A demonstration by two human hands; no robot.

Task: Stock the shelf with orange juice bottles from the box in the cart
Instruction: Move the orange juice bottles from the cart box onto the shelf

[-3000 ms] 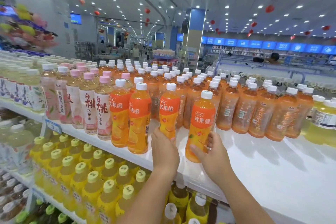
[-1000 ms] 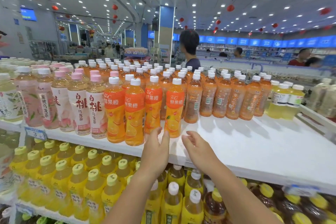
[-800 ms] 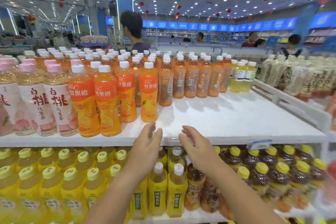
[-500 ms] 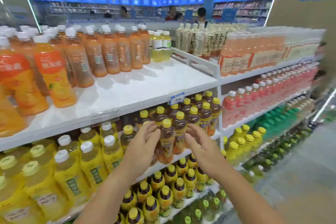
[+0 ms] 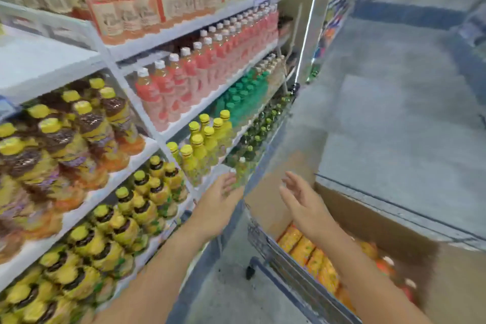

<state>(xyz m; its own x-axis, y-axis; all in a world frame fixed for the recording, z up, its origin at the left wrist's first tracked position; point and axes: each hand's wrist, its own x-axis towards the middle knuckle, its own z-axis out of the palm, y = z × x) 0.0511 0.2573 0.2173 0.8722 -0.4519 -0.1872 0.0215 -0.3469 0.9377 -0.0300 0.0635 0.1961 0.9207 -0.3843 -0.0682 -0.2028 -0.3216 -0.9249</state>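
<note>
Both my arms reach forward from the bottom of the view, forearms bare, palms turned in toward each other. My left grip (image 5: 219,209) is spread and loose, fingers slightly apart and pointing up and away, holding nothing. It hangs in front of the lower rows of the shelving, over the gap between the shelving and the cart (image 5: 278,258). My right grip (image 5: 306,205) is also spread, fingers straight and fanned, empty. It sits above the near corner of the open cardboard box (image 5: 368,218) without touching it. The two are near each other at about the same height, the right a little further forward.

The orange juice bottles (image 5: 302,250) lie on their sides in the bottom of the box, packed side by side, below and just right of my right wrist. The box stands inside the wire cart, which is on the grey floor (image 5: 394,126) close beside the shelving.

The bare white shelf (image 5: 39,66) is at upper left, well away from both grips. Below it are dark drinks with yellow caps (image 5: 86,123). To their right are pink bottles (image 5: 168,87), green bottles (image 5: 244,97) and yellow bottles (image 5: 200,139). The whole view is smeared, so I cannot read the labels.
</note>
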